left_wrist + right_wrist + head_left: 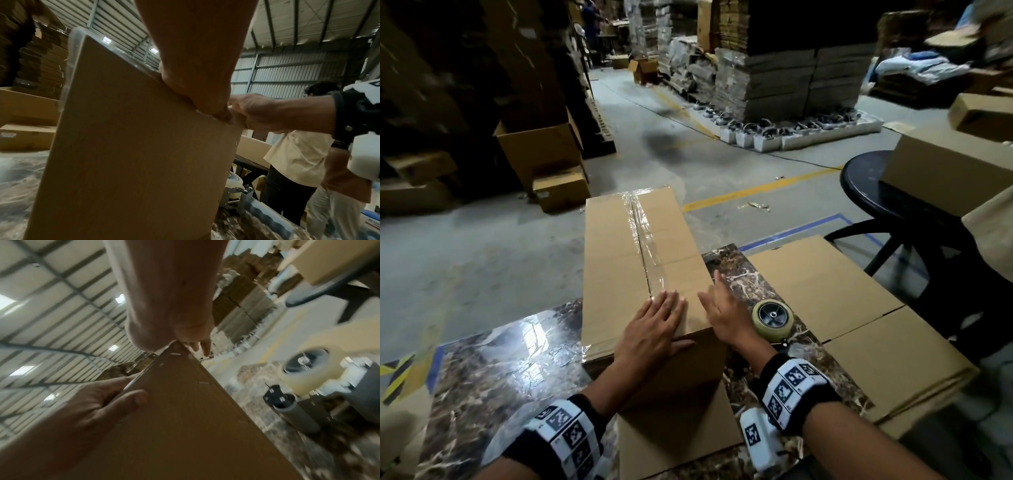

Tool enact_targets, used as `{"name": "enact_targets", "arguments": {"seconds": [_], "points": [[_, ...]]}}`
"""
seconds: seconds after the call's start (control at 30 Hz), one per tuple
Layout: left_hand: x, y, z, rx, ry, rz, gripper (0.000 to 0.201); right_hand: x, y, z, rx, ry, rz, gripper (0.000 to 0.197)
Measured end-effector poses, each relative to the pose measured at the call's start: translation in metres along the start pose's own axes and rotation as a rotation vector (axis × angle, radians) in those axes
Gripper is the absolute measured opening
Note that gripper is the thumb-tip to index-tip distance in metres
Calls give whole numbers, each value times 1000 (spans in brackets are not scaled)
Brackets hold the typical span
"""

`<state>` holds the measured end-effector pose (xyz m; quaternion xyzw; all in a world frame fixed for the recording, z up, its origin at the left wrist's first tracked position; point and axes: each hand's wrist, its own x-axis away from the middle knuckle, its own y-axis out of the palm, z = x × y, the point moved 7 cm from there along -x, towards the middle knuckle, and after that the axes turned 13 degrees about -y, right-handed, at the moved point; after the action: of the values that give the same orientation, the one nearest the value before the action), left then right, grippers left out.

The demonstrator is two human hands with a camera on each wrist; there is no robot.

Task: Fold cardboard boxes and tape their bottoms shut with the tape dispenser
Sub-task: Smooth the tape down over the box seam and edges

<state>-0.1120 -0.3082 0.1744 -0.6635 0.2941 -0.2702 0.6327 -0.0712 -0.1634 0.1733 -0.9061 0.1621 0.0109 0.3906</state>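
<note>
So you've got the cardboard box standing on the marble-pattern bench with its flaps facing up, and there's clear tape running down the centre seam and wrinkling over the far edge. Your left hand is lying flat on the near end of the top, fingers straight and spread a bit, with the thumb hooked over the near edge onto the front face. It's pressing, not gripping anything. Your right hand is at the box's near right corner, fingers loose and extended with the index pointing forward; the heel of the palm touches the corner edge and it isn't holding anything either.

The tape dispenser sits on the bench just beside your right hand, roll facing up, nobody touching it. Right of that lies a flattened cardboard sheet, partly hanging off the bench. Further right there's a black stool with another carton on it.
</note>
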Motion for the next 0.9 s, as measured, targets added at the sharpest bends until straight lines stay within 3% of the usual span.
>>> {"name": "enact_targets", "arguments": {"seconds": [0.07,0.13,0.2,0.3,0.43,0.63,0.73,0.9], "points": [[0,0,-1,-7,24,74,90,-2,-4,-17,57,-104,16,70],[1,5,-4,-5,7,50,111,1,2,-28,129,-183,-7,77],[-1,3,-5,50,45,60,105,4,8,-32,252,-253,-36,93],[-8,-5,-20,181,115,-70,114,11,11,-37,392,-408,-89,80],[-3,-2,-50,48,220,-20,80,16,17,-22,518,-552,-197,71],[3,2,-49,32,225,66,76,13,20,-16,648,-632,-268,75],[2,6,-49,5,181,9,80,11,23,-16,709,-653,-308,84],[3,12,-46,16,142,-60,105,12,20,-17,732,-652,-347,86]]}}
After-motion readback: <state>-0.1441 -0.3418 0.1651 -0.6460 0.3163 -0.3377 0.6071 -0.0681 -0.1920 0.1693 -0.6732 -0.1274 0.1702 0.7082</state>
